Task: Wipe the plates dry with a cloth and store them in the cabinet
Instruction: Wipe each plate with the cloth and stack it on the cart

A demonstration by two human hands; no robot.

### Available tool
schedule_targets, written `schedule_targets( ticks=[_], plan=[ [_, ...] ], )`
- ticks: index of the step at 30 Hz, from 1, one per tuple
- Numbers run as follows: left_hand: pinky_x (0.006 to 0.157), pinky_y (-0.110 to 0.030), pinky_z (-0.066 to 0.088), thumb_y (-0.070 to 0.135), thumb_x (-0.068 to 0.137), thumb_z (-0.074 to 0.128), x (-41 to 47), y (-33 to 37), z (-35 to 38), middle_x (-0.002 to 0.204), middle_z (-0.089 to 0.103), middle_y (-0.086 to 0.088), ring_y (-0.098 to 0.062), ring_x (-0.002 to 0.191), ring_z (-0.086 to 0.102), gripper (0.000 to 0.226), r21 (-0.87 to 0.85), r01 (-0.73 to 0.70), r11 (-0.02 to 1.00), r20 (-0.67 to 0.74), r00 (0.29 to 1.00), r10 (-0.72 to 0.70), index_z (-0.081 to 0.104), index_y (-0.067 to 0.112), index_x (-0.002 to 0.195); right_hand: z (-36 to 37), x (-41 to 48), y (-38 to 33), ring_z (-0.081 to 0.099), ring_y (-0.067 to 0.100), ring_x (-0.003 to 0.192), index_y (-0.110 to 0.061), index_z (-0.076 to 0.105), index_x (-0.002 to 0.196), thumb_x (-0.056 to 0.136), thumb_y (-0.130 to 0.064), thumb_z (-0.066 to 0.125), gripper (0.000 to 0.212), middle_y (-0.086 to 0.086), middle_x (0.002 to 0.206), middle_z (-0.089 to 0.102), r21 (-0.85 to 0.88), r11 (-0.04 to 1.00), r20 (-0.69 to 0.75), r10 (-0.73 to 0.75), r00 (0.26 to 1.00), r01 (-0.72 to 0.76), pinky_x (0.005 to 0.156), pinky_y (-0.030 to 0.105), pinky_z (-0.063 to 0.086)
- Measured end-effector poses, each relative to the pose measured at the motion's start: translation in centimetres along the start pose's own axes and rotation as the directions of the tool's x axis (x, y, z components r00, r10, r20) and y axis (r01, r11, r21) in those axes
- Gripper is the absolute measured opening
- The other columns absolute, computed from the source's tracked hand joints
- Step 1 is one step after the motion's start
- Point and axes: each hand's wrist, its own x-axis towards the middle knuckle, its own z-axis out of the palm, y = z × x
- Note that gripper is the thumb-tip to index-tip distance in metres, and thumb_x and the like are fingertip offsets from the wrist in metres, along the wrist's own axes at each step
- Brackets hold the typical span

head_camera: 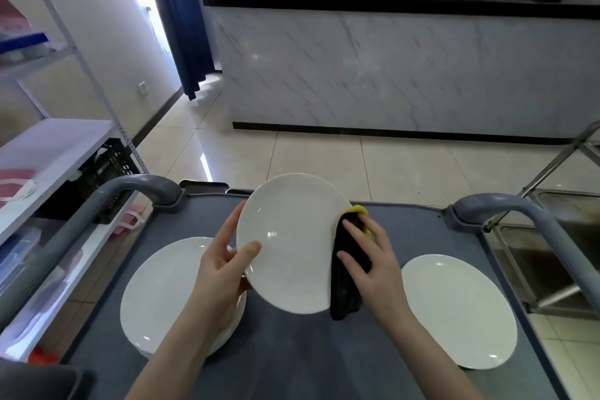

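Note:
I hold a white plate (289,243) tilted up over the grey cart top (292,351). My left hand (224,266) grips its left rim, thumb on the face and fingers behind. My right hand (370,256) presses a dark cloth with a yellow edge (344,286) against the plate's right rim, fingers wrapped over the cloth. A stack of white plates (162,295) lies on the cart at the left, partly under my left forearm. A single white plate (461,312) lies at the right.
Grey cart handles rise at the left (107,204) and right (519,214). A white shelf unit (58,146) with a black crate (104,172) stands to the left. A steel sink frame (552,237) is at the right. A marble-fronted counter (406,68) faces me across tiled floor.

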Motion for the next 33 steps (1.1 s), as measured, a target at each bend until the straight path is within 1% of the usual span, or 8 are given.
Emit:
schedule_targets(
  ticks=[3,8,12,16,19,23,28,33],
  plan=[
    [0.067,-0.038,0.059,0.002,0.096,0.053,-0.2,-0.1,-0.1,0.102,0.074,-0.006,-0.024,0.089,0.072,0.059,0.108,-0.044,0.993,0.021,0.999,0.042,0.053,0.049,0.132,-0.3,0.3,0.0,0.052,0.006,0.118,-0.036,0.061,0.119,0.075,-0.011,0.079,0.053,-0.013,0.124,0.051,0.106,0.983,-0.080,0.162,0.984,-0.153,0.097,0.031,0.047],
    [0.070,-0.028,0.057,0.020,0.090,0.055,0.1,0.3,-0.5,0.093,0.072,0.000,-0.017,0.082,0.067,0.053,0.387,-0.164,0.907,0.064,0.987,0.151,0.050,0.055,0.130,-1.5,0.7,0.9,0.067,0.008,0.096,-0.038,0.058,0.116,0.073,-0.012,0.080,0.055,-0.011,0.100,0.071,0.204,0.924,0.080,0.312,0.947,-0.322,0.087,0.036,0.053],
    [0.075,-0.015,0.047,0.007,0.097,0.054,0.9,0.8,-0.6,0.110,0.067,0.022,-0.001,0.097,0.061,0.058,0.577,-0.248,0.778,0.131,0.968,0.212,0.050,0.056,0.128,-2.1,1.6,0.5,0.066,0.005,0.094,-0.034,0.067,0.100,0.077,-0.009,0.076,0.035,-0.013,0.097,0.072,0.177,0.952,0.130,0.229,0.965,-0.250,0.082,0.028,0.051],
    [0.061,-0.009,0.043,0.008,0.096,0.054,1.1,0.5,0.1,0.077,0.066,0.013,-0.005,0.068,0.058,0.064,0.726,-0.350,0.592,0.284,0.936,0.206,0.045,0.065,0.123,-2.5,3.2,-1.5,0.064,0.001,0.095,-0.035,0.070,0.096,0.079,-0.005,0.073,0.034,-0.019,0.096,0.071,0.124,0.988,0.155,0.072,0.985,-0.091,0.082,0.016,0.046],
    [0.060,-0.012,0.041,0.008,0.095,0.050,0.6,-0.5,0.7,0.072,0.059,0.023,-0.002,0.063,0.054,0.062,0.768,-0.424,0.480,0.387,0.904,0.181,0.043,0.062,0.124,-1.5,3.3,-3.0,0.064,0.001,0.098,-0.032,0.072,0.104,0.080,-0.009,0.073,0.034,-0.028,0.098,0.068,-0.068,0.993,0.268,-0.078,0.960,0.100,0.088,0.019,0.045],
    [0.071,-0.023,0.048,0.021,0.095,0.043,-0.3,-1.4,0.3,0.092,0.065,0.020,-0.009,0.075,0.060,0.049,0.748,-0.434,0.502,0.361,0.901,0.241,0.045,0.060,0.126,-1.3,2.7,-2.8,0.062,-0.005,0.102,-0.026,0.069,0.112,0.078,-0.009,0.075,0.039,-0.021,0.106,0.069,-0.004,0.999,0.252,-0.041,0.967,0.044,0.090,0.011,0.043],
    [0.073,-0.020,0.046,0.024,0.096,0.043,-0.9,-1.1,-0.3,0.101,0.065,0.026,-0.009,0.084,0.061,0.044,0.746,-0.435,0.504,0.300,0.896,0.328,0.049,0.058,0.123,-2.5,1.4,-0.3,0.065,0.010,0.084,-0.022,0.072,0.093,0.080,-0.009,0.075,0.019,-0.010,0.084,0.071,-0.022,0.984,0.284,0.176,0.943,-0.177,0.082,0.034,0.051],
    [0.073,-0.016,0.044,0.012,0.101,0.050,-0.8,-0.5,-0.9,0.102,0.064,0.027,-0.007,0.088,0.060,0.048,0.748,-0.430,0.506,0.298,0.898,0.323,0.052,0.056,0.119,-2.7,1.2,0.0,0.064,0.009,0.082,-0.022,0.071,0.091,0.081,-0.009,0.072,0.017,-0.009,0.081,0.071,-0.072,0.978,0.293,0.211,0.933,-0.198,0.079,0.029,0.050]
  ],
)
